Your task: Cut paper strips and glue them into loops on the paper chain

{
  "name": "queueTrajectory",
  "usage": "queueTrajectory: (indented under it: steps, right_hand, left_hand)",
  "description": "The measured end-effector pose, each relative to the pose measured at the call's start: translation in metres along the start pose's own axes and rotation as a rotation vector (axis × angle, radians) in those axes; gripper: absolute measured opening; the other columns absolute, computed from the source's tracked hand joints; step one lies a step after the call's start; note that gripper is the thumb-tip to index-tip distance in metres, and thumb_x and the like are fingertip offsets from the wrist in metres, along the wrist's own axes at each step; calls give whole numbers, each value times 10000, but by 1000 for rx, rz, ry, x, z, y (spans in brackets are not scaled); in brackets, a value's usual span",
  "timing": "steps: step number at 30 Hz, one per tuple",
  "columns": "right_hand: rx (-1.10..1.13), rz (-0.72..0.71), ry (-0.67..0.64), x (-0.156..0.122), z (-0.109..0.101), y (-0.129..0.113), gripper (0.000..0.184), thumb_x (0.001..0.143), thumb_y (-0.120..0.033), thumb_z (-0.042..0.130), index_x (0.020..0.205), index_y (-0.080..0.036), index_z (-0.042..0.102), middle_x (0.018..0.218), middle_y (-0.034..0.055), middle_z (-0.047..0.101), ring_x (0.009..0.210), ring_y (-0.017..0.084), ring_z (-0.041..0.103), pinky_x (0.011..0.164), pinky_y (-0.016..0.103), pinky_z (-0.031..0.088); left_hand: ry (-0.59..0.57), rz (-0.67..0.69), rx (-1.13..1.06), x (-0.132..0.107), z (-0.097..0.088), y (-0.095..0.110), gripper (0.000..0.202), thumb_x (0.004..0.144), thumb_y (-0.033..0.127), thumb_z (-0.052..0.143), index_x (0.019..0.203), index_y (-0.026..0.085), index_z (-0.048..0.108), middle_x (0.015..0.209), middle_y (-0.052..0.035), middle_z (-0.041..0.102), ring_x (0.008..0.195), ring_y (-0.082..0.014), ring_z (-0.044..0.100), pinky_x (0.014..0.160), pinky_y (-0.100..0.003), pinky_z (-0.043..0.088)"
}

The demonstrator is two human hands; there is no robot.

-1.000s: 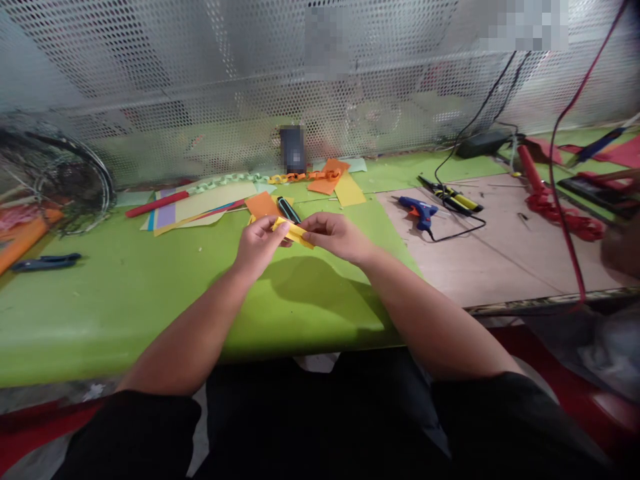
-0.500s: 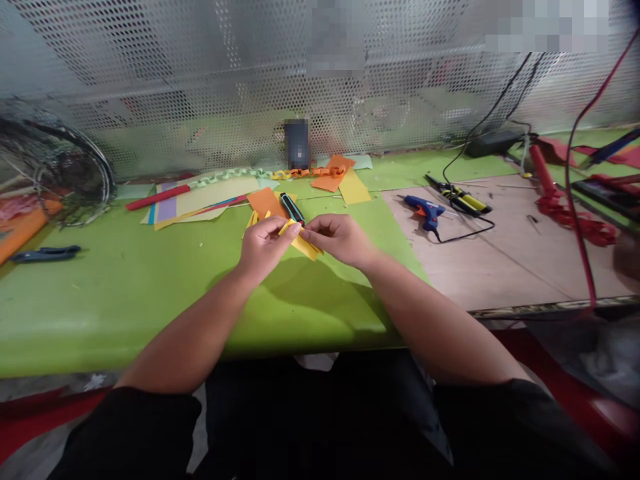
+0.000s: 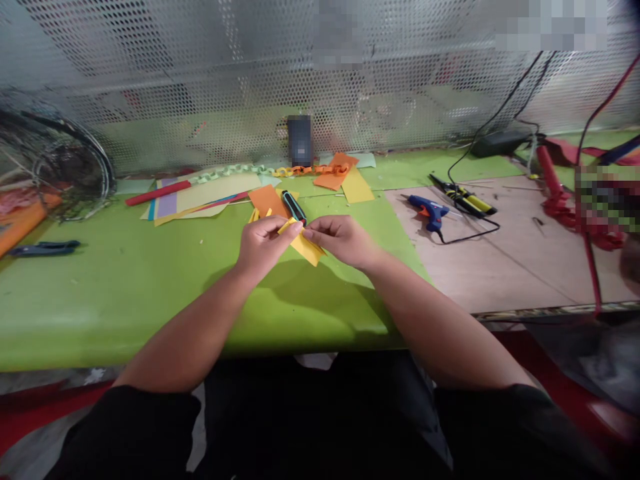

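Observation:
A folded piece of yellow paper (image 3: pixel 309 250) is held between both hands above the green tabletop (image 3: pixel 165 287). My left hand (image 3: pixel 265 248) pinches its upper left end, thumb on top. The thumb and fingertips of my right hand (image 3: pixel 343 239) close on its upper right edge. Just beyond my fingers lies a dark cutter with a teal stripe (image 3: pixel 293 207). It rests beside an orange sheet (image 3: pixel 267 200). Narrow yellow paper strips (image 3: pixel 256 215) lie behind my left hand, partly hidden by it.
A paper chain (image 3: pixel 300 171) runs along the back by the perforated metal panel (image 3: pixel 225 113). Coloured sheets (image 3: pixel 210 190) lie at back left, dark pliers (image 3: pixel 45 248) at far left. To the right are a blue glue gun (image 3: pixel 427 212) with its cord and yellow-handled pliers (image 3: pixel 467 200).
The yellow paper's lower end reaches slightly lower and further right, showing more of its face. Both hands keep their grip, and the view has shifted slightly.

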State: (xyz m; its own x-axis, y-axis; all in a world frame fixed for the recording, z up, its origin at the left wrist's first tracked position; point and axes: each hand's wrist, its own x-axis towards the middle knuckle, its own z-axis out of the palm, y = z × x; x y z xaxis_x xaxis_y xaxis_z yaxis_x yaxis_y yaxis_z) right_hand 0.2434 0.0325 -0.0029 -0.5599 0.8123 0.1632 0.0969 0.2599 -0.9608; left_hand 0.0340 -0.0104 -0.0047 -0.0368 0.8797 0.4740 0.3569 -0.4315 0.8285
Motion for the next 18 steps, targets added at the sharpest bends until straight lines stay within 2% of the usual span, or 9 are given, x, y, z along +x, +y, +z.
queueTrajectory:
  steps: [5,9,12,15,18]
  right_hand:
    - [-18,47,-43,-1,0,-2,557,913,-726,728,807,-179,718,665,-30,490,591,106,350,523,281,239]
    - [-39,38,-20,0,1,-2,587,911,-751,718,747,-190,672,622,-45,443,566,101,306,505,285,203]
    - [-32,40,0,0,3,-2,581,917,-747,715,751,-191,675,614,-44,458,555,98,306,496,285,197]
    - [-35,47,18,1,4,-1,574,907,-737,733,744,-190,681,605,-44,454,550,98,305,495,290,185]
    - [9,55,14,0,4,-2,570,900,-740,743,766,-187,704,616,-43,457,562,101,315,502,289,195]
  left_hand:
    - [3,-31,-48,2,-1,-1,337,949,474,792,739,213,760,661,17,575,617,-120,453,589,-279,355]
    - [13,-94,-111,3,1,-3,359,931,501,811,725,210,774,640,18,601,587,-112,491,559,-260,393]
    - [32,-153,-177,3,4,-6,351,897,530,837,754,211,801,663,6,666,598,-124,579,566,-248,484]
    - [42,-213,-262,3,7,-11,320,862,537,867,856,217,848,783,-19,765,674,-144,683,633,-258,592]
    - [70,-249,-304,4,9,-14,331,840,542,884,906,218,864,832,-35,798,703,-159,724,672,-288,646]
